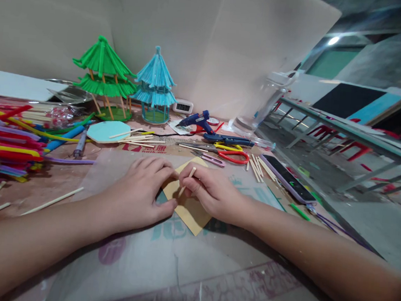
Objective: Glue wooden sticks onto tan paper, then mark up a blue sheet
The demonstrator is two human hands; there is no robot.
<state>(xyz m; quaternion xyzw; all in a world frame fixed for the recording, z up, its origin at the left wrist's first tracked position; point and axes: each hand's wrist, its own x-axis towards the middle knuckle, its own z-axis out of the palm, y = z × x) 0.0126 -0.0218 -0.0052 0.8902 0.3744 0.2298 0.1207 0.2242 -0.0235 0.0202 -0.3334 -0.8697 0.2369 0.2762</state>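
My right hand point(214, 189) is closed in a pinch around a short wooden stick point(186, 183), which tilts with its upper end toward the right. The stick's lower end comes down over a square tan sheet point(193, 219) that could be card or sandpaper. My left hand point(144, 192) rests at the sheet's left corner, thumb apart from the curved fingers; the fingertips are partly hidden. Under the sheet lies a translucent plastic covering point(134, 262) with printed patterns.
Behind stand a green pavilion model point(103, 79) and a blue one point(155, 88). Around them are a glue gun point(196, 119), red-handled scissors point(233, 157), a phone point(287, 179), loose sticks point(260, 167), a pale blue octagon point(107, 131) and colourful pipe cleaners point(7, 150).
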